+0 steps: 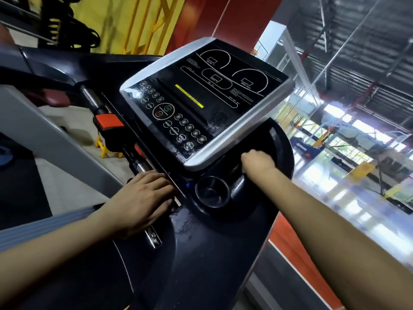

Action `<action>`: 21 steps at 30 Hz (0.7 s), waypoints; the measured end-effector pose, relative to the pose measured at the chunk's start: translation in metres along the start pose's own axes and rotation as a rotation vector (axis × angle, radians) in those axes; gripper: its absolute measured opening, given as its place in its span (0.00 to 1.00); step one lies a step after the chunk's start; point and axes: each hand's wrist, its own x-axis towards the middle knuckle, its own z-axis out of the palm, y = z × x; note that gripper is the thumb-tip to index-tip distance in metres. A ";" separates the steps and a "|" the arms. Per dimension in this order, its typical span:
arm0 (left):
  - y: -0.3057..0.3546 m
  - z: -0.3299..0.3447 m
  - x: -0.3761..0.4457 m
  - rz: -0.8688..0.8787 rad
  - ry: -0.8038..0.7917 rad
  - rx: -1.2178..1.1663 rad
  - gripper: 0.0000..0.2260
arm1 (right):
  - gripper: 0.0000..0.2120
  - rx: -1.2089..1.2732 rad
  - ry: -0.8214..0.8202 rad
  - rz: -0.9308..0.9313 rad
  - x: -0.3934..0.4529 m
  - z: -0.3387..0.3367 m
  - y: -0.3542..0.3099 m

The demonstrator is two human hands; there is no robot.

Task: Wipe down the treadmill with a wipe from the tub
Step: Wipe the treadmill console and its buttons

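Gym floor behind — treadmill console (201, 101) tilts up-right, both hands resting.

This is a gym inside a very big hall. A black treadmill with a silver-edged button panel (201, 104) fills the middle, with round number buttons and words like SPEED and PROGRAM. It has a red safety clip (109, 121) and a round black cup holder (212, 191). Past it lies a wide shiny floor (348, 198), a high metal roof with beams (357, 41), and bright red and yellow walls (138, 21).
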 end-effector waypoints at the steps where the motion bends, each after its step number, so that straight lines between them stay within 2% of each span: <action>1: 0.000 0.001 -0.001 0.006 0.013 -0.002 0.19 | 0.15 0.044 -0.065 -0.033 0.001 0.005 -0.010; 4: 0.001 0.002 -0.001 0.013 0.029 0.000 0.19 | 0.20 0.145 -0.285 -0.218 0.002 0.026 -0.029; 6: 0.002 0.003 0.000 0.006 0.044 0.001 0.18 | 0.26 0.057 -0.353 -0.328 0.008 0.032 -0.023; 8: 0.003 0.003 0.000 0.002 0.060 0.004 0.18 | 0.28 -0.093 -0.265 -0.247 0.019 0.036 -0.008; 10: 0.004 0.004 -0.002 -0.001 0.077 0.006 0.18 | 0.29 -0.228 -0.161 -0.066 0.028 0.035 0.007; 12: 0.005 0.005 -0.003 -0.010 0.080 0.010 0.18 | 0.30 -0.266 -0.166 0.018 0.032 0.030 0.009; 13: 0.006 0.006 -0.002 -0.011 0.079 0.011 0.18 | 0.30 -0.237 -0.184 -0.007 0.031 0.030 0.004; 16: 0.007 0.008 -0.001 -0.017 0.089 0.021 0.18 | 0.32 -0.093 -0.298 -0.350 0.023 0.037 -0.018; 18: 0.008 0.010 -0.002 -0.016 0.095 0.027 0.18 | 0.35 -0.087 -0.327 -0.465 0.019 0.037 -0.015; 19: 0.008 0.010 -0.002 -0.018 0.098 0.026 0.18 | 0.35 -0.163 -0.276 -0.428 0.023 0.034 -0.007; 21: 0.008 0.010 -0.003 -0.020 0.104 0.021 0.18 | 0.30 -0.305 -0.171 -0.194 0.034 0.025 0.012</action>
